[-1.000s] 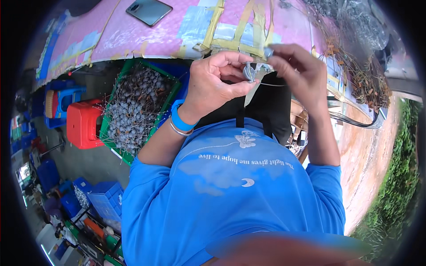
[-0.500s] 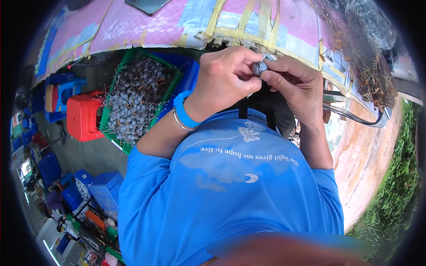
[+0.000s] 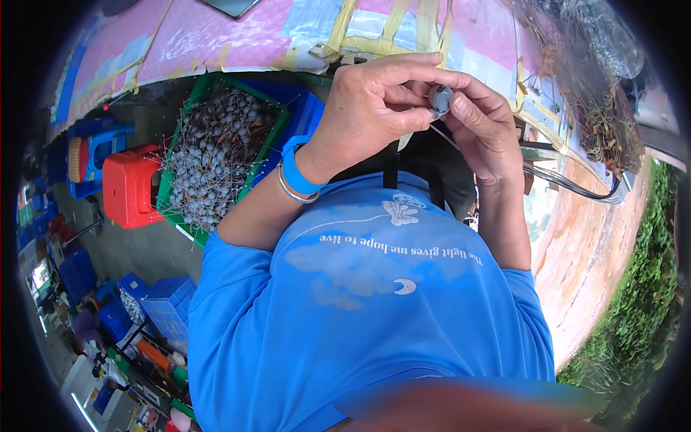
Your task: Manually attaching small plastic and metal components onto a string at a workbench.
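A small, round grey ball (image 3: 440,98) sits between my two hands, just off the table's near edge. My right hand (image 3: 484,119) pinches it from the right with thumb and fingers. From the left, my left hand (image 3: 378,97) closes thumb and fingertips at its side, its index finger stretched out above. A thin pale strand (image 3: 445,135) slants down below the ball; where it is fastened is hidden by the fingers. Left of my arm, a green crate (image 3: 253,167) holds many similar grey balls on thin stems.
A table (image 3: 237,43) patched with pink sheet and yellow tape spans the far side, with a phone-like flat dark object (image 3: 232,6) on it. Brown wiry stems (image 3: 604,133) pile at its right. A red stool (image 3: 129,189) and blue bins (image 3: 171,308) stand on the left floor.
Both hands have shifted slightly right with the ball, which has turned between the fingers. My left index finger has straightened above it, and the thin strand has come into sight below.
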Demonstrator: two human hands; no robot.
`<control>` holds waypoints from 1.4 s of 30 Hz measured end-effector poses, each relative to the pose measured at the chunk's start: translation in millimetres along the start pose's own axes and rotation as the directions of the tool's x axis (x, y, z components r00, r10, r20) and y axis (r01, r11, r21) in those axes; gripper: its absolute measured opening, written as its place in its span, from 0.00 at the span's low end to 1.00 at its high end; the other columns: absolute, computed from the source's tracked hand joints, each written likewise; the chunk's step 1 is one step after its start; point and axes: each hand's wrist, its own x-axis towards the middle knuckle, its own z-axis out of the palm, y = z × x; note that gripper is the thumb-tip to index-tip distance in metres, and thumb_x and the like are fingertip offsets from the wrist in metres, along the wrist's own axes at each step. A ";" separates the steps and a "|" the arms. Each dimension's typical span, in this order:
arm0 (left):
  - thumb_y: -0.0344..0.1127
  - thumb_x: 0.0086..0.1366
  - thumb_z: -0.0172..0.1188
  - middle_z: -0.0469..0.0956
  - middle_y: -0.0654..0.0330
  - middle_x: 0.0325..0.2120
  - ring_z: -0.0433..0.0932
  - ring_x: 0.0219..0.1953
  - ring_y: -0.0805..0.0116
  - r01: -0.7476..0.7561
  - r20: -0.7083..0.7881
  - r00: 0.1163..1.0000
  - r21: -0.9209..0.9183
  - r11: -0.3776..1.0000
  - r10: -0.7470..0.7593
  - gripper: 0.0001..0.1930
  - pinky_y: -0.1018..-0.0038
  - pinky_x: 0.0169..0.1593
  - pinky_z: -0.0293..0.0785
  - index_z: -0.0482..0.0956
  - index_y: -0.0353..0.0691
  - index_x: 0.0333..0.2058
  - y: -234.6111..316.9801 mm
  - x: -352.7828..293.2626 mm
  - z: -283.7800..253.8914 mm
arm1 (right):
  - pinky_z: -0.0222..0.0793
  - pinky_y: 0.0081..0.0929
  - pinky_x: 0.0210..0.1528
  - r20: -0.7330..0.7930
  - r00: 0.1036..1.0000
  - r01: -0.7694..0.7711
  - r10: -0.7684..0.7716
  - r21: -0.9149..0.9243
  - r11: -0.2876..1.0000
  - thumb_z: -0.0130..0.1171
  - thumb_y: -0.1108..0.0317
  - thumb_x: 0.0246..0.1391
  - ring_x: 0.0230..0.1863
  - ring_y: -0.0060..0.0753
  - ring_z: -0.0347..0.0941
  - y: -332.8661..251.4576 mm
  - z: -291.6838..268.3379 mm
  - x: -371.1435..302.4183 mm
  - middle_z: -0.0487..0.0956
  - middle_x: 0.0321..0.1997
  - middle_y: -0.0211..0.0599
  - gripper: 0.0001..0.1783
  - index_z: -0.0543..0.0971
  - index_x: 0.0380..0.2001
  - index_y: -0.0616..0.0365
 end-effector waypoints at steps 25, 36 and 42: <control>0.24 0.55 0.70 0.79 0.54 0.42 0.82 0.37 0.72 -0.332 -0.034 0.933 0.302 0.894 0.358 0.13 0.78 0.39 0.83 0.81 0.31 0.39 21.5 -29.8 -26.8 | 0.73 0.35 0.52 0.196 0.926 0.368 -0.322 -0.285 0.885 0.64 0.80 0.51 0.46 0.38 0.77 -9.5 25.8 -1.6 0.82 0.42 0.48 0.12 0.81 0.41 0.68; 0.25 0.54 0.71 0.81 0.55 0.38 0.79 0.29 0.75 -0.257 -0.093 0.941 0.425 0.868 0.324 0.12 0.83 0.29 0.74 0.83 0.33 0.37 46.7 -59.7 -36.0 | 0.72 0.38 0.48 0.400 0.897 0.268 -0.188 -0.157 0.950 0.68 0.73 0.48 0.41 0.42 0.78 2.7 26.4 22.4 0.82 0.37 0.49 0.14 0.81 0.38 0.70; 0.26 0.53 0.71 0.82 0.59 0.37 0.80 0.29 0.76 -0.192 -0.240 0.918 0.432 0.882 0.317 0.11 0.79 0.32 0.76 0.83 0.34 0.36 23.4 -80.3 -59.1 | 0.70 0.28 0.52 0.163 0.985 0.085 -0.055 -0.184 0.979 0.56 0.71 0.62 0.44 0.34 0.78 33.3 30.4 30.2 0.81 0.45 0.49 0.16 0.78 0.48 0.72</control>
